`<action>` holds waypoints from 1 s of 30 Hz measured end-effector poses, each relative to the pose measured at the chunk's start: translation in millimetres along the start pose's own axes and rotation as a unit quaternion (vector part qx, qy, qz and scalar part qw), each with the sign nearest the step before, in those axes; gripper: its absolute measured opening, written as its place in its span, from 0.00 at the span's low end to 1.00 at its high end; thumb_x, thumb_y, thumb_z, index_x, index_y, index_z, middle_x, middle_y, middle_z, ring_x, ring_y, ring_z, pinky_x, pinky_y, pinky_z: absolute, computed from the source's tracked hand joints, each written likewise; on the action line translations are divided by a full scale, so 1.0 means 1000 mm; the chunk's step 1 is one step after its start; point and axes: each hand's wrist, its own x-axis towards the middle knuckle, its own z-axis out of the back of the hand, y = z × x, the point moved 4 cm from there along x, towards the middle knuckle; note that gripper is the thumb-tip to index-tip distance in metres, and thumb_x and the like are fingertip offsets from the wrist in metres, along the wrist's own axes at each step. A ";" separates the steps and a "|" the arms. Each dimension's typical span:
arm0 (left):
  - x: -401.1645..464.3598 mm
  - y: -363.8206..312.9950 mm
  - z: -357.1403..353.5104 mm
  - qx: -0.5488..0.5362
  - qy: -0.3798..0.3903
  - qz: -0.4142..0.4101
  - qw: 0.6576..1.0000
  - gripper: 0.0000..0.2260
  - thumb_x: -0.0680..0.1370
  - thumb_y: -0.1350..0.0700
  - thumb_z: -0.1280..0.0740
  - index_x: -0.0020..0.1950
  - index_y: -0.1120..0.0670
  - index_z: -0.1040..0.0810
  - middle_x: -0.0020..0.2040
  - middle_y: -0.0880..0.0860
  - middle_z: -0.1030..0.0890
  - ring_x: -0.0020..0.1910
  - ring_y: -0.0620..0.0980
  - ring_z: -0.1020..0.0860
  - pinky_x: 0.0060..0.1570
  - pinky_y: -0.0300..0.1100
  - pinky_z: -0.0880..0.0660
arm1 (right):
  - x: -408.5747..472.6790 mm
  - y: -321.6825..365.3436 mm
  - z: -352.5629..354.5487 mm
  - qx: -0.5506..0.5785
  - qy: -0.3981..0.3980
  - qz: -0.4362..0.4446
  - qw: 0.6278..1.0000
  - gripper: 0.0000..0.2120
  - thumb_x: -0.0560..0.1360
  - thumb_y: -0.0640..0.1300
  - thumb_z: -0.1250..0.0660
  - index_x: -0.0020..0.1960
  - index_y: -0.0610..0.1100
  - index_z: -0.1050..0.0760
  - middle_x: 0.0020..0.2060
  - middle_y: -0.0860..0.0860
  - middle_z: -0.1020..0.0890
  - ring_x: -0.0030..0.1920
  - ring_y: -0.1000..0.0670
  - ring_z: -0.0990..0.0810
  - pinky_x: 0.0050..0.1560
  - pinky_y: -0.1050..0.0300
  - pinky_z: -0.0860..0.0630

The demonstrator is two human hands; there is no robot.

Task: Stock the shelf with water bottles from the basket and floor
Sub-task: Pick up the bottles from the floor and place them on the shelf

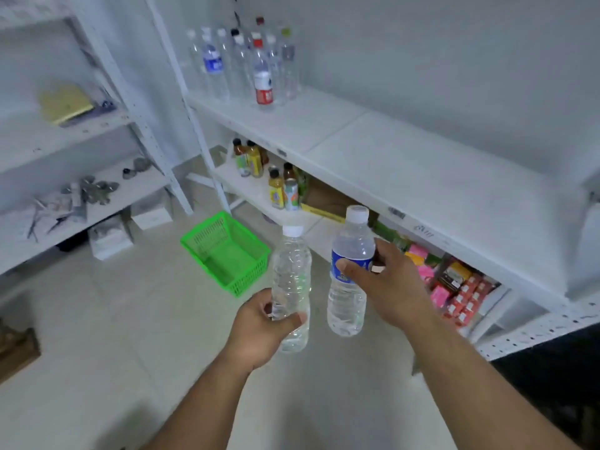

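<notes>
While both arms are stretched forward over the pale tiled floor (97, 319), a water bottle is held upright in each hand. The left hand (259, 326) is wrapped round the lower part of a clear bottle (291, 280) with a white cap and no label, the thumb laid across its front and the fingers curled behind it. The right hand (386, 284) is closed round the middle of a blue-labelled bottle (349, 271), the thumb pressed on the label and the fingers hidden behind the bottle. The two bottles are held just beside each other, apart, with the blue-labelled one slightly higher.

A green basket (227, 251) is seen on the floor beyond the left hand, tilted, with nothing visible inside it. To the right, a long white shelf (406, 177) is mounted against the wall; a cluster of stocked bottles (246, 63) is stood at its far end, among them one with a red label and one with a blue label. Most of the shelf surface nearer the hands is bare.

On the level below, small juice bottles (279, 186) with dark caps are lined up, and pink and red packets (454, 293) are stacked further along. On the left, a second rack (65, 144) is loaded with a yellowish flat item and small metal objects, too blurred to be identified.
</notes>
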 end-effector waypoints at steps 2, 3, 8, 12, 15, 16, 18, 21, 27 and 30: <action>-0.009 -0.024 0.031 -0.004 -0.017 -0.033 0.999 0.08 0.69 0.61 0.22 0.45 0.53 0.17 0.39 0.48 0.14 0.38 0.41 0.18 0.41 0.35 0.24 | -0.004 0.041 -0.008 0.009 -0.006 0.030 0.999 0.15 0.71 0.54 0.25 0.56 0.59 0.22 0.48 0.62 0.17 0.49 0.61 0.19 0.49 0.60 0.23; -0.012 -0.032 0.046 -0.006 -0.025 -0.046 0.999 0.08 0.69 0.61 0.22 0.45 0.53 0.17 0.39 0.49 0.14 0.38 0.42 0.18 0.41 0.38 0.24 | -0.005 0.059 -0.014 0.015 -0.008 0.043 0.999 0.17 0.71 0.54 0.25 0.59 0.58 0.22 0.50 0.61 0.16 0.50 0.60 0.19 0.50 0.58 0.22; -0.015 -0.054 0.111 -0.014 -0.068 -0.073 0.995 0.10 0.68 0.59 0.21 0.47 0.52 0.17 0.42 0.50 0.14 0.42 0.49 0.16 0.45 0.44 0.20 | 0.000 0.128 -0.046 0.029 -0.004 0.086 0.996 0.17 0.71 0.55 0.25 0.58 0.57 0.21 0.50 0.59 0.16 0.51 0.56 0.18 0.50 0.56 0.21; -0.011 -0.058 0.143 -0.008 -0.084 -0.088 0.993 0.10 0.68 0.58 0.21 0.46 0.52 0.18 0.40 0.49 0.14 0.38 0.41 0.18 0.37 0.31 0.25 | 0.012 0.156 -0.073 0.036 -0.008 0.097 0.995 0.18 0.70 0.57 0.25 0.58 0.58 0.21 0.50 0.60 0.16 0.51 0.57 0.18 0.55 0.50 0.20; 0.000 -0.055 0.160 -0.014 -0.095 -0.091 0.991 0.10 0.68 0.58 0.21 0.47 0.52 0.18 0.41 0.48 0.14 0.37 0.40 0.18 0.38 0.32 0.26 | 0.026 0.167 -0.092 0.031 0.005 0.101 0.994 0.18 0.70 0.57 0.25 0.59 0.58 0.21 0.51 0.60 0.16 0.51 0.57 0.18 0.55 0.50 0.19; 0.006 -0.054 0.164 -0.016 -0.100 -0.089 0.991 0.10 0.68 0.58 0.21 0.47 0.52 0.18 0.41 0.48 0.14 0.37 0.39 0.18 0.38 0.32 0.27 | 0.033 0.169 -0.097 0.026 0.009 0.104 0.994 0.19 0.70 0.57 0.25 0.59 0.58 0.22 0.51 0.60 0.16 0.51 0.56 0.18 0.55 0.50 0.19; 0.020 -0.052 0.170 -0.021 -0.109 -0.084 0.990 0.10 0.69 0.58 0.21 0.47 0.52 0.18 0.40 0.48 0.14 0.35 0.37 0.19 0.37 0.29 0.28 | 0.049 0.172 -0.107 0.017 0.016 0.112 0.993 0.19 0.70 0.58 0.26 0.60 0.58 0.22 0.52 0.60 0.16 0.52 0.56 0.18 0.54 0.52 0.19; 0.047 -0.051 0.176 -0.028 -0.109 -0.076 0.991 0.10 0.68 0.58 0.21 0.47 0.52 0.18 0.40 0.48 0.14 0.37 0.39 0.18 0.38 0.32 0.26 | 0.077 0.173 -0.118 0.015 0.024 0.118 0.993 0.18 0.71 0.57 0.26 0.59 0.58 0.21 0.50 0.60 0.16 0.50 0.57 0.18 0.51 0.55 0.20; 0.122 -0.073 0.193 -0.013 -0.108 -0.075 0.991 0.11 0.69 0.59 0.22 0.49 0.52 0.17 0.43 0.50 0.14 0.41 0.44 0.17 0.45 0.38 0.22 | 0.158 0.176 -0.133 0.052 0.025 0.121 0.991 0.16 0.71 0.54 0.25 0.58 0.56 0.21 0.48 0.60 0.16 0.47 0.58 0.17 0.50 0.56 0.20; 0.160 -0.087 0.203 -0.016 -0.112 -0.080 0.990 0.11 0.69 0.61 0.22 0.49 0.52 0.17 0.43 0.50 0.14 0.41 0.45 0.16 0.47 0.40 0.21 | 0.202 0.183 -0.138 0.068 0.018 0.122 0.990 0.15 0.71 0.52 0.24 0.57 0.55 0.20 0.47 0.59 0.15 0.46 0.57 0.17 0.49 0.57 0.20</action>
